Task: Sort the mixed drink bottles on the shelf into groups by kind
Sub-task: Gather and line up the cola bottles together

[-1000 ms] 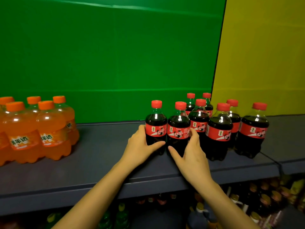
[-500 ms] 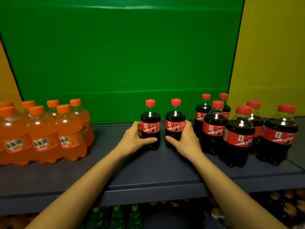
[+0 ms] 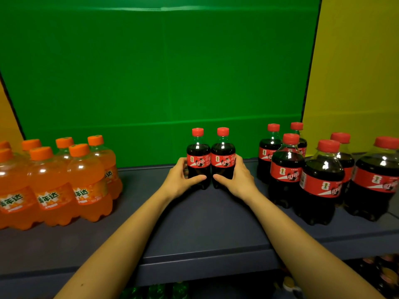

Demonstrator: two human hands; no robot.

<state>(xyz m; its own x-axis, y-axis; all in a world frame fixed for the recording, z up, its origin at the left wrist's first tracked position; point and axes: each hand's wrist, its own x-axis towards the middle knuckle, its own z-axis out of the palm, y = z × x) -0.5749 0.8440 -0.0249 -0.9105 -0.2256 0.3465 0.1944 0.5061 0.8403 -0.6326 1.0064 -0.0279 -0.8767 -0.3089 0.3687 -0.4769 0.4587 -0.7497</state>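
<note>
Cola pair (image 3: 211, 160) farther back, between hands

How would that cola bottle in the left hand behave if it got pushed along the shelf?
The cola bottle looks filled to the shoulder, so it is probably heavy for its size. Its narrow lobed base may catch and tip it. The left hand grips low, which likely steadies it on the smooth shelf.

Two cola bottles (image 3: 210, 158) stand mid-shelf (image 3: 194, 229), between orange bottles (image 3: 58, 180) left and colas (image 3: 323, 173) right.
</note>
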